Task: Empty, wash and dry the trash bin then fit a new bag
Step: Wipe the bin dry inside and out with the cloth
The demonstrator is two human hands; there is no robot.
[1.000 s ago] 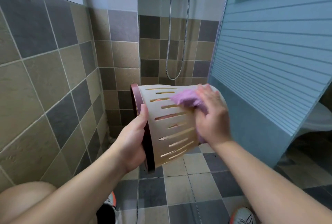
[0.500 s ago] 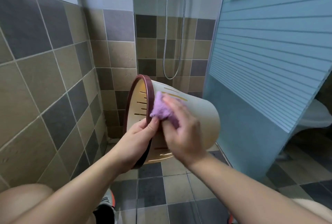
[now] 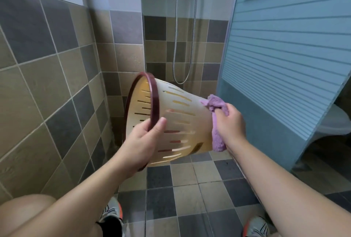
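A cream slotted trash bin [image 3: 180, 120] with a dark red rim is held on its side in the air, mouth facing left. My left hand [image 3: 140, 141] grips that rim at its near edge, thumb on the outside wall. My right hand [image 3: 230, 122] clutches a purple cloth [image 3: 216, 111] and presses it against the bin's base end on the right. Part of the cloth hangs down below the hand. The bin's inside shows nothing in it.
Tiled walls stand close on the left and behind. A shower hose [image 3: 185, 37] hangs on the back wall. A blue frosted partition [image 3: 284, 62] closes the right side, with a white toilet [image 3: 334, 124] beyond it. Checkered floor tiles [image 3: 180, 195] lie below, my shoes at the bottom.
My right hand has slid the cloth from the rim area along the bin's wall to its base end. The bin has turned a little in my left hand.
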